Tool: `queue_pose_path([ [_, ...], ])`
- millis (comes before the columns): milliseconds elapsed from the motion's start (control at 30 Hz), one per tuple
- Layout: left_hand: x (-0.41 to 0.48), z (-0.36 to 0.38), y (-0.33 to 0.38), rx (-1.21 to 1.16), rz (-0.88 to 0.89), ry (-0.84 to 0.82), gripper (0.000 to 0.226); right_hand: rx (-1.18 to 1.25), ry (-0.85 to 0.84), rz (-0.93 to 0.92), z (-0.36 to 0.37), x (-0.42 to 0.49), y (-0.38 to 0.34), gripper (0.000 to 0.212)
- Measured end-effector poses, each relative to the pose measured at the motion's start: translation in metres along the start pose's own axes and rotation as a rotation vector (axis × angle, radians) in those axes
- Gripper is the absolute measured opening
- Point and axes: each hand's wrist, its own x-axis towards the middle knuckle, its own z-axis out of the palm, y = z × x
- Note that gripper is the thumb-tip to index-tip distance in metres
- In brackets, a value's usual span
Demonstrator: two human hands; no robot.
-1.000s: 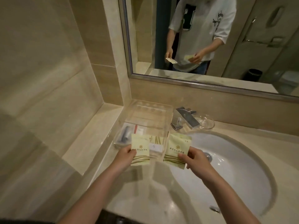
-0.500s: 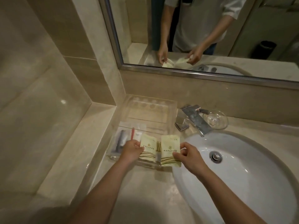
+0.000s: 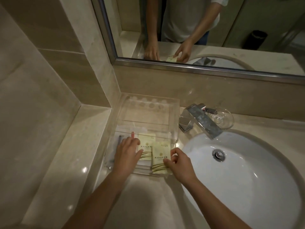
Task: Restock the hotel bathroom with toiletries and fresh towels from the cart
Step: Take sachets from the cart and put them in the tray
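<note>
Left sachet (image 3: 146,144) was pressed into the acrylic tray (image 3: 175,104) by the flat-fingered left hand (image 3: 127,152), right sachet (image 3: 160,154) pinched by the right hand (image 3: 180,164); towels judged pending.

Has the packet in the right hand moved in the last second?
Yes: the right-hand packet has come down to the clear tray's front, beside the other packet.

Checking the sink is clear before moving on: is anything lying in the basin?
No: the white basin shows only its metal drain; the right hand pinches its sachet over the clear tray beside it.
</note>
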Motion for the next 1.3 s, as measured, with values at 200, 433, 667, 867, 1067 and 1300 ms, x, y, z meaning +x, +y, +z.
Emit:
queue_pose_path([
  [200, 0.004, 0.0, -0.016, 0.103, 0.278, -0.21, 0.052, -0.514, 0.229, -0.211, 0.013, 0.001, 0.002, 0.027],
  [433, 0.012, 0.004, -0.02, 0.086, 0.381, -0.245, 0.055, -0.793, 0.207, -0.674, 0.012, 0.004, 0.016, 0.036],
  [667, 0.018, 0.008, -0.025, 0.08, 0.396, -0.343, 0.062, -0.935, 0.14, -0.644, 0.011, 0.014, 0.013, 0.053],
  [867, 0.024, 0.011, -0.024, 0.102, 0.407, -0.377, 0.064, -0.95, 0.171, -0.661, 0.015, 0.03, 0.012, 0.057],
  [1067, 0.034, 0.014, -0.028, 0.152, 0.463, -0.344, 0.077, -0.948, 0.248, -0.675, 0.018, 0.042, 0.008, 0.056],
  [1300, 0.035, 0.011, -0.026, 0.196, 0.443, -0.366, 0.068, -0.929, 0.306, -0.654, 0.025, 0.043, 0.007, 0.054],
])
